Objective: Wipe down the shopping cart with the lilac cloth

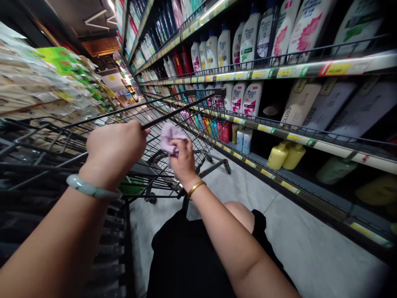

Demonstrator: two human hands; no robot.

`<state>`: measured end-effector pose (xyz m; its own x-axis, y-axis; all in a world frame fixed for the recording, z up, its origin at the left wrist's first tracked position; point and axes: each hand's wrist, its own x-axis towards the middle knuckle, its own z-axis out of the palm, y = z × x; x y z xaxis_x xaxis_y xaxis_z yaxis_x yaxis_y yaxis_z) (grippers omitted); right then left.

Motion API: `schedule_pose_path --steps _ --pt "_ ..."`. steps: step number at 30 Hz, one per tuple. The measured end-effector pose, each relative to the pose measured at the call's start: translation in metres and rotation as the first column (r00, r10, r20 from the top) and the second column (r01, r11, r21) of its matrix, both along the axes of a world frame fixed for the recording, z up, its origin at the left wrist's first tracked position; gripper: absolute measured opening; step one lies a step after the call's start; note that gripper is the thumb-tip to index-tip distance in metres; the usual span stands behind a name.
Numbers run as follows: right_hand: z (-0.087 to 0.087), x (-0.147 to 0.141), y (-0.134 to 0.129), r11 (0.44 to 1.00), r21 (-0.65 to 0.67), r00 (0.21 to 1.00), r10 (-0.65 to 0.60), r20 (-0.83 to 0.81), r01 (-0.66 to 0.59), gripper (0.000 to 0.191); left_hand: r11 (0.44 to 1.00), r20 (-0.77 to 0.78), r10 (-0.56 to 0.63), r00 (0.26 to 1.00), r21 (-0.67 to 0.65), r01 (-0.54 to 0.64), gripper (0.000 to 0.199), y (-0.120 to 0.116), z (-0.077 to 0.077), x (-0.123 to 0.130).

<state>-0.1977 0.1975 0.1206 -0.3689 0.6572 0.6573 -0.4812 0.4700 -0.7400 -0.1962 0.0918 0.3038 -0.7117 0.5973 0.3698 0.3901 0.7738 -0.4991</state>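
Observation:
My left hand (118, 149), with a pale green bangle at its wrist, is closed round the top bar of a black wire shopping cart (201, 99). Its fingers are mostly turned away from me. To its right, my right hand (183, 159), wearing a gold bangle, grips a crumpled lilac cloth (170, 136) between thumb and fingers. The cloth is in front of the cart's wire side; whether it touches the wires I cannot tell.
Shelves of shampoo bottles (249, 37) run along the right, with yellow pump bottles (277, 155) on the lowest one. Packaged goods (46, 87) are stacked at the left. Cart wheels (227, 167) stand on the grey floor (279, 231). My knees, in black clothing, are below.

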Motion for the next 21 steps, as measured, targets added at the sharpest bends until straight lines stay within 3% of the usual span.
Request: schedule_pose_path --steps 1,3,5,7,10,12,13,15,18,19,21 --pt "-0.009 -0.002 0.005 0.993 -0.110 0.998 -0.038 0.051 0.043 0.031 1.000 0.006 -0.001 1.000 0.005 0.001 0.066 0.001 0.001 0.000" --pt "-0.026 -0.004 0.013 0.924 -0.351 0.980 -0.094 0.175 0.151 0.031 1.000 0.027 0.017 0.999 0.012 -0.017 0.066 0.002 0.002 0.002" --pt "-0.030 -0.005 0.012 0.858 -0.472 0.967 -0.102 0.232 0.203 0.033 0.999 0.044 0.038 0.998 0.018 -0.039 0.066 0.002 0.003 0.003" --pt "-0.018 -0.002 0.000 0.897 -0.416 0.982 -0.084 0.166 0.147 0.036 0.999 0.050 0.037 0.998 0.025 -0.038 0.067 0.002 0.002 0.003" --pt "0.005 0.004 -0.023 0.997 -0.075 1.000 -0.019 0.013 0.020 0.035 0.999 0.015 -0.009 1.000 0.032 0.008 0.068 0.000 -0.002 -0.001" --pt "0.006 0.005 -0.028 0.994 0.111 1.000 -0.006 0.018 0.004 0.034 0.999 -0.023 -0.019 1.000 0.045 0.020 0.065 -0.001 -0.004 -0.004" --pt "0.000 0.004 -0.026 0.992 0.126 0.998 -0.023 0.051 0.016 0.033 0.998 -0.034 -0.011 0.999 0.057 0.013 0.064 -0.001 -0.005 -0.006" --pt "-0.018 0.001 -0.016 0.996 -0.020 0.985 -0.083 0.154 0.087 0.033 0.997 -0.035 0.004 0.999 0.073 -0.001 0.062 -0.001 -0.006 -0.008" --pt "-0.040 -0.004 0.000 0.913 -0.346 0.949 -0.113 0.294 0.216 0.033 0.997 -0.042 -0.001 0.999 0.077 0.004 0.060 0.000 -0.005 -0.009" --pt "-0.040 -0.005 0.002 0.895 -0.387 0.950 -0.109 0.294 0.222 0.033 0.997 -0.047 0.000 0.999 0.081 0.004 0.061 0.000 -0.005 -0.009" --pt "-0.030 -0.003 -0.002 0.927 -0.339 0.974 -0.092 0.209 0.160 0.034 0.996 -0.049 0.002 0.999 0.091 0.003 0.062 0.000 -0.005 -0.009"
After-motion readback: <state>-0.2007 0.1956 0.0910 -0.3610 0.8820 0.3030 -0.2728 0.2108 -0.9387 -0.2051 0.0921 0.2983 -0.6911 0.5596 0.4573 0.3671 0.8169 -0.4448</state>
